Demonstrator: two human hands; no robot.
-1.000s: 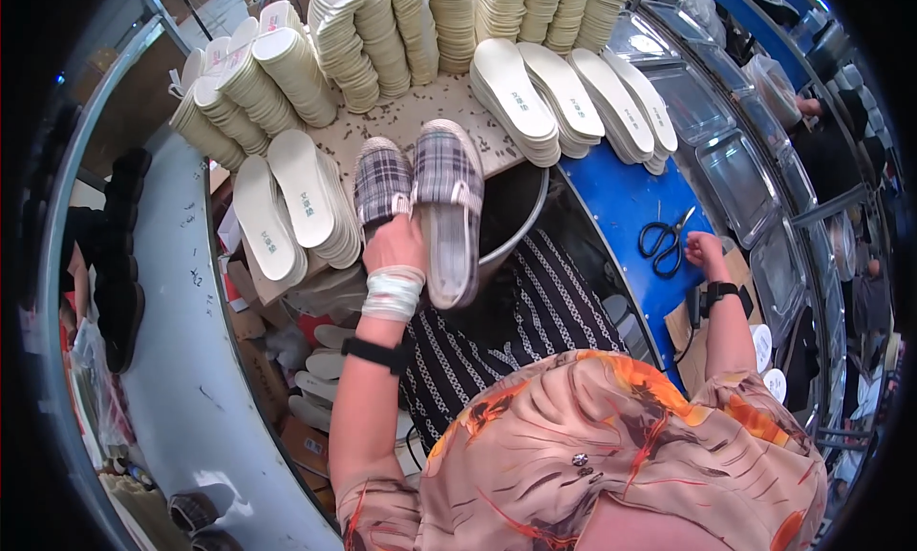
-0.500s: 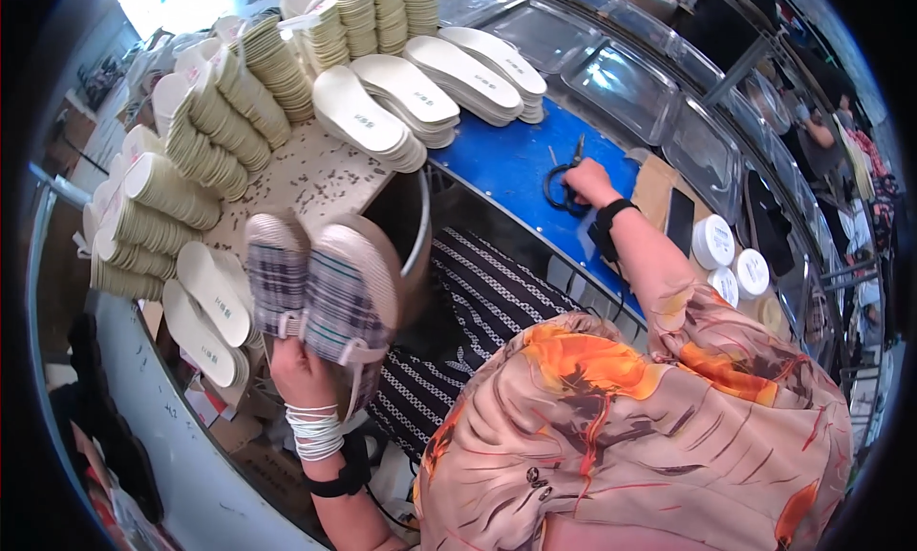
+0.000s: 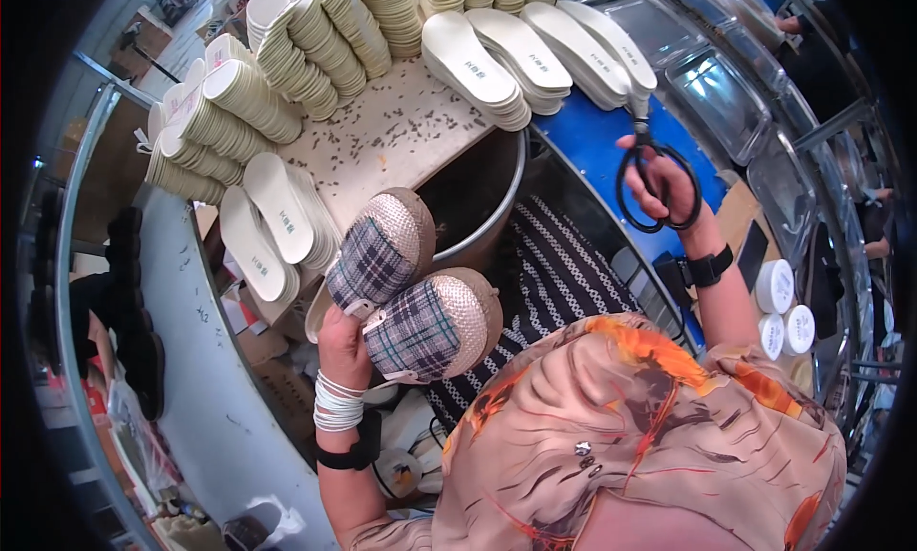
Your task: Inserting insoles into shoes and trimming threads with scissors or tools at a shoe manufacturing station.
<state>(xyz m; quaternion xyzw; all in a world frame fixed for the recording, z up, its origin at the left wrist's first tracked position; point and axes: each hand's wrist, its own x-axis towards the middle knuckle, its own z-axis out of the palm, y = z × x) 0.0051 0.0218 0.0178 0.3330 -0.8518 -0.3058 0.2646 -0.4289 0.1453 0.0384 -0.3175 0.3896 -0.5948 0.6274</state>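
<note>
Head view: left hand closed round the heel ends of a pair of plaid slippers, held up together, toes out over the grey tub. Grip sits at the open backs. Judged light and soft: fabric uppers give under pressure, woven toe caps and soles look stiffer, so the sole edge at the heel is the surer hold. Right hand has fingers through the loops of black scissors, blades pointing up, above the blue worktop. White insoles stacked beyond.
</note>
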